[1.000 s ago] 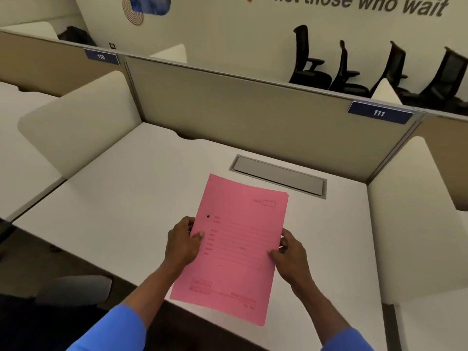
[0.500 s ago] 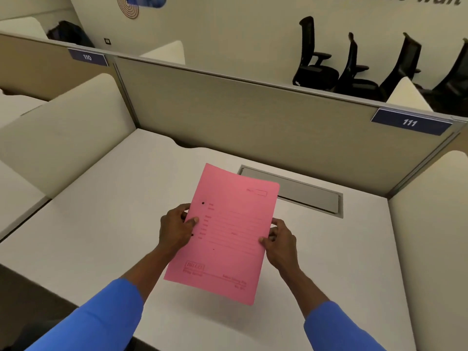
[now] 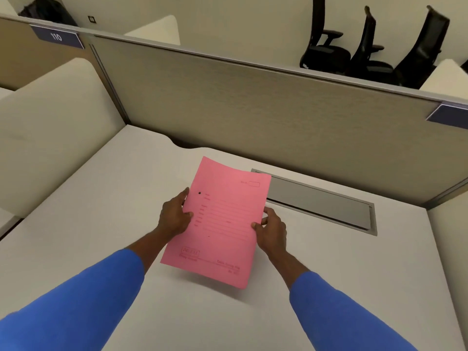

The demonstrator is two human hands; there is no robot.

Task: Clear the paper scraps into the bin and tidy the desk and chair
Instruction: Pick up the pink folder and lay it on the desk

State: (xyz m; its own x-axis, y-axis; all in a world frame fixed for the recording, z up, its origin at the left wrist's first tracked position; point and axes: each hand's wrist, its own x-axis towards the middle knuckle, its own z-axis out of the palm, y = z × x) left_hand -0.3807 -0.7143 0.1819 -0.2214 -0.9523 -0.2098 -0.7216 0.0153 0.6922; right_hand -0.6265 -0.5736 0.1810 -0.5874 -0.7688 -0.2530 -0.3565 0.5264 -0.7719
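Note:
A pink file folder point(image 3: 220, 224) with printed lines hangs just above the white desk point(image 3: 101, 224), casting a shadow under its near edge. My left hand point(image 3: 174, 216) grips its left edge, thumb on top. My right hand point(image 3: 271, 230) grips the right edge. The folder's far right corner overlaps a grey cable-tray lid point(image 3: 319, 203) set into the desk. No paper scraps, bin or desk chair show in this view.
A beige partition point(image 3: 253, 105) closes the desk's far side, with cream side screens at left point(image 3: 50, 127) and right. A label reading 110 point(image 3: 56, 37) sits on the partition top left. Black office chairs point(image 3: 367, 51) stand against the far wall.
Both hands have carried the pink folder forward, farther over the desk toward the cable-tray lid. My view has moved closer and lower; the desk's front edge has dropped out of sight.

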